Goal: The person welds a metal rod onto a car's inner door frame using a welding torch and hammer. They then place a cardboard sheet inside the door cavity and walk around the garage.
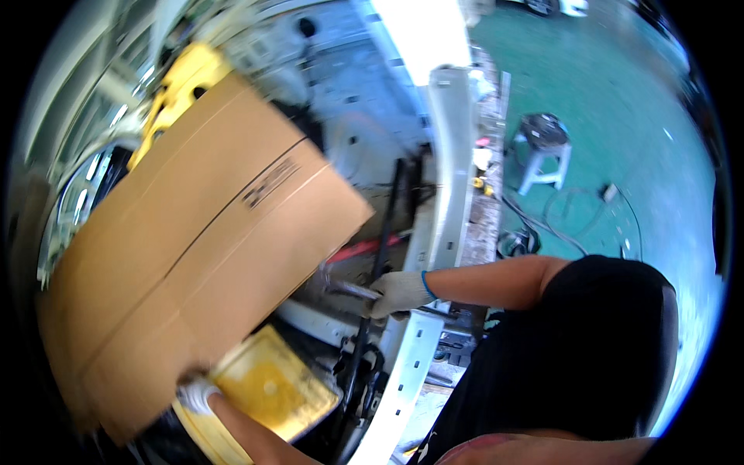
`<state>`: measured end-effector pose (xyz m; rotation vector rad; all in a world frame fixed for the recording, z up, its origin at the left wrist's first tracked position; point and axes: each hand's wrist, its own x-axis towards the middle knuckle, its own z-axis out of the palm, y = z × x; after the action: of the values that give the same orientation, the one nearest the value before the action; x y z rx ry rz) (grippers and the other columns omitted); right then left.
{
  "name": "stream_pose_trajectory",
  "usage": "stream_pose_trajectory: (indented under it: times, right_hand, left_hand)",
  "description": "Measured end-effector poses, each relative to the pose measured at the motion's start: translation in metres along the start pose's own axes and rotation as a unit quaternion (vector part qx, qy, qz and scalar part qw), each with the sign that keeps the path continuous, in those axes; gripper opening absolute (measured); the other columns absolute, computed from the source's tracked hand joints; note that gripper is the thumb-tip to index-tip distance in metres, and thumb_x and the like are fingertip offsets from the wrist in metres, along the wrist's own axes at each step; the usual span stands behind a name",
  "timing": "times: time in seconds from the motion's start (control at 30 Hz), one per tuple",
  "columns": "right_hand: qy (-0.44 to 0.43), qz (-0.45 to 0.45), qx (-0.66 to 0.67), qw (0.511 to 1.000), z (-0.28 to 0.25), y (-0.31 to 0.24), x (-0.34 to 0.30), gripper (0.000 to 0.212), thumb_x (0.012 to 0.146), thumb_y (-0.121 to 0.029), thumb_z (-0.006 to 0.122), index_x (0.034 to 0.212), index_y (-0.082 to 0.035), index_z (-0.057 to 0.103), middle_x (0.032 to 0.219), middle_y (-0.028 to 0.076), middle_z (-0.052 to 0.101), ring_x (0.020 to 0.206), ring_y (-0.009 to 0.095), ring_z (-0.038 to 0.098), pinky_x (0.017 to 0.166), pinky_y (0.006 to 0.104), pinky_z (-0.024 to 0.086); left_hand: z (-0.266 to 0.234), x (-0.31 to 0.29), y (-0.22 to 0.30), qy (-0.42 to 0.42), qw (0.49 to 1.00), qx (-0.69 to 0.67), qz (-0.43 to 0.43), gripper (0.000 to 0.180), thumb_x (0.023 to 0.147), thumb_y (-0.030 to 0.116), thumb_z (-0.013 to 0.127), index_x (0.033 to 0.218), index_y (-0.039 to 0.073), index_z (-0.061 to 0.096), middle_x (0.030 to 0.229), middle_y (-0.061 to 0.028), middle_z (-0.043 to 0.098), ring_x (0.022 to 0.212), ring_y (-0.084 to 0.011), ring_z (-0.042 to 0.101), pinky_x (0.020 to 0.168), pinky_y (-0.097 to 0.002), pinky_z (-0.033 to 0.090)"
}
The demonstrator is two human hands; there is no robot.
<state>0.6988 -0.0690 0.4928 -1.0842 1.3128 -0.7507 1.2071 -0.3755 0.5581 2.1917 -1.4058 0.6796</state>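
A big brown cardboard sheet (225, 232), perhaps a flattened box, slants over the left half of the head view. At its lower edge, my gloved left hand (198, 391) grips it; the fingertips are blurred and partly hidden. Beneath that edge lies a dirty yellow panel (271, 384). My right hand (399, 294), in a grey knitted glove with a blue cuff, is closed around a rod-like metal tool (353, 289). Its far end is blurred, so I cannot tell its exact kind. The tool is over a bare vehicle body, beside a pale metal rail (449, 178).
A yellow metal part (190, 81) stands behind the cardboard. Right of the rail runs a cluttered ledge (484, 209). On the green floor are a stool (545, 151) with a dark seat and loose cables (558, 240). A white car (554, 6) is at the far edge.
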Motion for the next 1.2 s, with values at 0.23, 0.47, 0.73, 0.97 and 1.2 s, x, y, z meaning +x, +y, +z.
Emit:
stream_pose_trajectory:
  times: [0.23, 0.47, 0.73, 0.97, 1.2]
  right_hand:
    - [0.038, -0.004, -0.245, 0.969, -0.074, 0.159, -0.148, 0.040, 0.087, -0.040, 0.067, 0.102, -0.004, 0.075, 0.087, 0.016, 0.073, 0.079, 0.027, 0.070, 0.075, 0.0408, 0.054]
    - [0.103, 0.032, -0.095, 0.990, -0.115, 0.193, -0.234, 0.040, 0.088, -0.038, 0.068, 0.106, -0.002, 0.073, 0.091, 0.018, 0.073, 0.081, 0.030, 0.069, 0.079, 0.0435, 0.054]
    - [0.179, -0.031, -0.114, 0.977, -0.230, 0.220, -0.278, 0.044, 0.096, -0.041, 0.063, 0.106, 0.002, 0.066, 0.093, 0.026, 0.068, 0.088, 0.044, 0.067, 0.081, 0.0483, 0.053]
    - [0.113, -0.294, 0.058, 0.947, -0.315, 0.176, -0.292, 0.049, 0.105, -0.048, 0.058, 0.125, -0.003, 0.065, 0.087, 0.016, 0.065, 0.080, 0.028, 0.067, 0.079, 0.0412, 0.055]
    - [0.242, -0.294, 0.081, 0.921, -0.415, 0.138, -0.249, 0.052, 0.108, -0.051, 0.049, 0.123, -0.004, 0.064, 0.082, 0.014, 0.063, 0.077, 0.026, 0.065, 0.071, 0.0404, 0.054]
  left_hand:
    - [-0.007, -0.089, 0.017, 0.050, 0.995, -0.059, 0.066, 0.056, 0.102, 0.046, 0.061, 0.138, 0.004, 0.063, 0.134, -0.0212, 0.064, 0.121, -0.0399, 0.062, 0.103, -0.0484, 0.051]
    - [-0.160, -0.181, 0.182, -0.020, 0.929, -0.350, 0.121, 0.059, 0.105, 0.040, 0.061, 0.145, -0.002, 0.055, 0.148, -0.0218, 0.056, 0.137, -0.0353, 0.053, 0.115, -0.0441, 0.042]
    - [-0.448, -0.286, 0.450, 0.271, 0.742, -0.425, 0.443, 0.045, 0.105, 0.018, 0.062, 0.143, -0.006, 0.056, 0.147, -0.0217, 0.056, 0.137, -0.0359, 0.053, 0.118, -0.0469, 0.042]
    - [-0.573, -0.261, 0.608, 0.394, 0.629, -0.325, 0.586, 0.038, 0.104, 0.029, 0.064, 0.130, 0.001, 0.070, 0.135, -0.0212, 0.067, 0.126, -0.0352, 0.064, 0.106, -0.0465, 0.051]
    - [-0.560, -0.266, 0.665, 0.493, 0.604, -0.194, 0.595, 0.032, 0.100, 0.023, 0.059, 0.121, 0.006, 0.076, 0.122, -0.0120, 0.076, 0.106, -0.0312, 0.073, 0.098, -0.0435, 0.052]
